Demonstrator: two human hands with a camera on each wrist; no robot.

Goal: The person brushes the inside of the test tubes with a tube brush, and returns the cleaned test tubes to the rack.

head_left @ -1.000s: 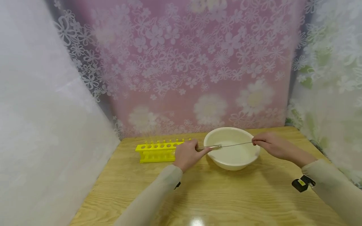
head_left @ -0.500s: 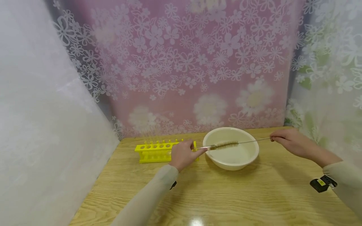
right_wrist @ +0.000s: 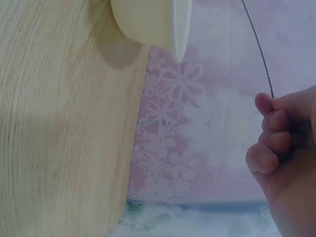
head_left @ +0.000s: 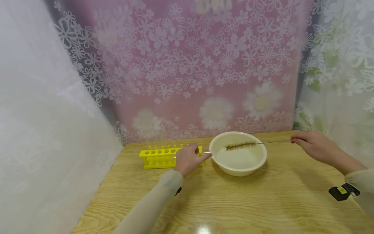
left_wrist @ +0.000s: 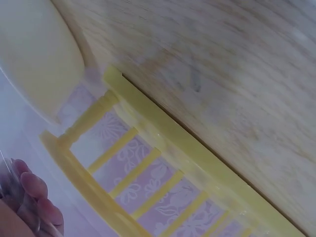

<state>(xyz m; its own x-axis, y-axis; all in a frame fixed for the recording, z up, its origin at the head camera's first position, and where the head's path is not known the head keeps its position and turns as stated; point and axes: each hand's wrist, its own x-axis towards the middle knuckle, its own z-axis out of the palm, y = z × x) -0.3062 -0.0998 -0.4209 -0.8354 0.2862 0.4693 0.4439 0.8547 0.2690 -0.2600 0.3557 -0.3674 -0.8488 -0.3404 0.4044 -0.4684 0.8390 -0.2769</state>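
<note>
My left hand (head_left: 188, 160) grips a clear glass test tube (head_left: 206, 152), its mouth pointing right at the left rim of a cream basin (head_left: 239, 164). In the left wrist view the curled fingers (left_wrist: 34, 186) wrap round the glass. To the right of the basin, my right hand (head_left: 314, 147) pinches the twisted wire handle of a test tube brush (head_left: 241, 146) between thumb and forefinger. The bristles hang over the basin, apart from the tube. In the right wrist view only the brush's wire (right_wrist: 261, 54) shows, and the other fingers are curled.
Behind my left hand stands a yellow test tube rack (head_left: 157, 156), with several clear upright tubes or rods around its back left. The wooden table (head_left: 233, 204) runs back to a pink flowered curtain (head_left: 190, 65). Pale curtains hang at both sides.
My right hand has moved right and drawn the brush out of the test tube, so the bristles now show fully over the basin. The left hand has shifted slightly left with the tube.
</note>
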